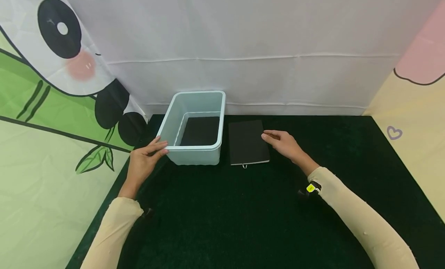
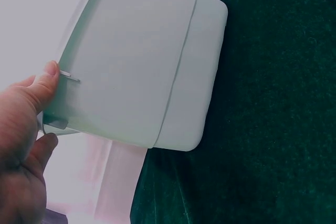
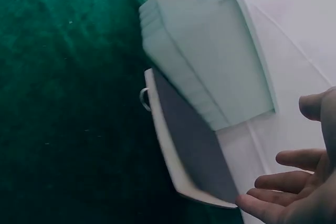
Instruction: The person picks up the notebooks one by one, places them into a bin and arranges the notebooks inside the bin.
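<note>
A light blue plastic bin (image 1: 196,155) stands at the back of the dark green table, with a flat black rectangular item (image 1: 201,131) on its floor. At the bin's near left corner my left hand (image 1: 143,160) pinches the rim, thumb and fingers on either side of it; the left wrist view shows the bin's outer wall (image 2: 136,56) beside the thumb. To the right of the bin lies a closed black notebook (image 1: 247,142) with a pale ribbon loop at its near edge. My right hand (image 1: 283,145) is at the notebook's right edge, fingers extended and thumb apart, as the right wrist view confirms.
A white cloth backdrop (image 1: 260,79) hangs right behind the bin and notebook. Printed cloth with a cartoon face (image 1: 69,48) covers the left side, and a cream and pink cloth (image 1: 413,106) the right. Dark green velvet (image 1: 222,215) spreads in front.
</note>
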Demonstrator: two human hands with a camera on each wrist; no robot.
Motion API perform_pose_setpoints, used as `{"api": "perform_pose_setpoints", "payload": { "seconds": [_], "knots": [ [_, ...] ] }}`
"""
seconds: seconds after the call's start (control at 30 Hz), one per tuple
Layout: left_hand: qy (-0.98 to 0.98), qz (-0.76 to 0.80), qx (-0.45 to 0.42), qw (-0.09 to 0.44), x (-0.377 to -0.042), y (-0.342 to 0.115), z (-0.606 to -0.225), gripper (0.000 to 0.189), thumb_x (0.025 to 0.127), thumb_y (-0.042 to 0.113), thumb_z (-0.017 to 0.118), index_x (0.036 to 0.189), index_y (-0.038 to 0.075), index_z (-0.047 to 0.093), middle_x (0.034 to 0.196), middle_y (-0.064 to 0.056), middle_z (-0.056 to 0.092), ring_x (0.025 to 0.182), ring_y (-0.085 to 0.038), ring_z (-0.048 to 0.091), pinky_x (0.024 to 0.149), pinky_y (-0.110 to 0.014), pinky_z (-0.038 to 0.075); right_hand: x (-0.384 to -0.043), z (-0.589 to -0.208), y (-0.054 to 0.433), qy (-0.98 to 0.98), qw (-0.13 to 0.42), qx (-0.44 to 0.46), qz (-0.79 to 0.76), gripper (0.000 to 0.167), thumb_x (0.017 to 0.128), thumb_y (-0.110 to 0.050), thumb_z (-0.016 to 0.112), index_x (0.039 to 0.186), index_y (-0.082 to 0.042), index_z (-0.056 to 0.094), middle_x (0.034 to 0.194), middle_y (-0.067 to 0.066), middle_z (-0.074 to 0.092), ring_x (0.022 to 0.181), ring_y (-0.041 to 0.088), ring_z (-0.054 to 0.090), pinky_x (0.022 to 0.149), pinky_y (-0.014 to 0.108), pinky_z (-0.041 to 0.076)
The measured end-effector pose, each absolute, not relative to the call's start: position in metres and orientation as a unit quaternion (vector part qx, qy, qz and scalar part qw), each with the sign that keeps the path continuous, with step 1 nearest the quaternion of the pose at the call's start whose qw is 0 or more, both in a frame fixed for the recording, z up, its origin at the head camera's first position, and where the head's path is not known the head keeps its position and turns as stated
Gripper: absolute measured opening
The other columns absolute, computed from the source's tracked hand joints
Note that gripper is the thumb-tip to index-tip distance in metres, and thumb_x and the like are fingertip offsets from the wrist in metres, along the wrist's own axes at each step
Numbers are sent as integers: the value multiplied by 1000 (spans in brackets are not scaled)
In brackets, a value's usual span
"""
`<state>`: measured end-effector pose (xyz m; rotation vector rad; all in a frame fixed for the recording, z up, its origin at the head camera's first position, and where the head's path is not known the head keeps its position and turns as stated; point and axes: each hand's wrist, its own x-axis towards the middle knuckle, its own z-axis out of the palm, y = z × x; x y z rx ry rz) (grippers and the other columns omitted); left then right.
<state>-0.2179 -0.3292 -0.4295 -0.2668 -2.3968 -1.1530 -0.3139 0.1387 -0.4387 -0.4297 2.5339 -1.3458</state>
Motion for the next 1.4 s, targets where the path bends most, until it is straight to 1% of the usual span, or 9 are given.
{"api": "perform_pose_setpoints", "payload": {
  "seconds": [0.17,0.4,0.53,0.67,0.83,0.97,1.1,1.27,1.4],
  "knots": [
    [-870,-428,-93,228,-219,-332,-434,25,89,1,78,114,3,78,121,-14,73,134,-29,56,97,-5,39,-311,-454,137,881,110,-149,-435,68,105,-56,50,155,-11,43,155,22,46,141,40,47,112,59,39],
    [-874,-420,-89,229,-218,-330,-433,24,90,-2,75,113,-3,76,121,-20,71,135,-34,54,98,-6,38,-312,-471,135,891,104,-159,-413,71,103,-55,54,158,-12,39,158,23,42,143,43,44,111,60,39],
    [-873,-420,-89,230,-218,-330,-433,23,90,-2,75,113,-4,76,121,-20,71,135,-34,54,99,-6,38,-312,-478,134,899,96,-163,-395,72,101,-54,59,158,-14,39,157,23,43,144,43,42,111,61,38],
    [-872,-424,-90,228,-219,-331,-434,23,90,0,76,113,-2,77,121,-19,72,136,-32,54,100,-7,39,-311,-484,132,902,96,-161,-388,71,100,-49,63,158,-15,41,158,22,42,145,42,40,113,61,36],
    [-869,-430,-90,229,-221,-331,-435,23,90,0,76,113,-1,77,121,-18,72,136,-30,55,99,-7,39,-311,-488,131,904,103,-155,-385,75,98,-47,68,158,-14,39,161,22,37,149,42,35,116,61,31],
    [-868,-432,-88,228,-221,-331,-434,24,90,3,77,114,3,78,122,-14,73,136,-26,55,101,-8,39,-309,-490,130,905,99,-159,-382,77,95,-44,72,158,-13,40,162,21,37,150,42,32,117,61,29],
    [-870,-430,-84,227,-219,-331,-432,25,90,5,78,115,5,78,122,-12,73,136,-24,55,101,-9,39,-308,-493,125,909,85,-164,-372,75,93,-39,76,155,-11,44,160,22,39,148,42,35,117,61,29],
    [-866,-437,-88,225,-218,-330,-430,24,90,5,78,114,4,78,122,-13,73,136,-24,55,101,-9,40,-306,-497,120,919,66,-149,-359,72,91,-35,79,152,-9,49,156,23,44,145,41,40,117,59,31],
    [-869,-432,-88,227,-217,-330,-430,24,90,5,78,113,3,78,121,-14,73,136,-25,55,101,-9,40,-302,-496,115,919,62,-128,-367,70,90,-30,81,150,-7,51,156,24,44,144,42,41,116,59,32]
  ]
}}
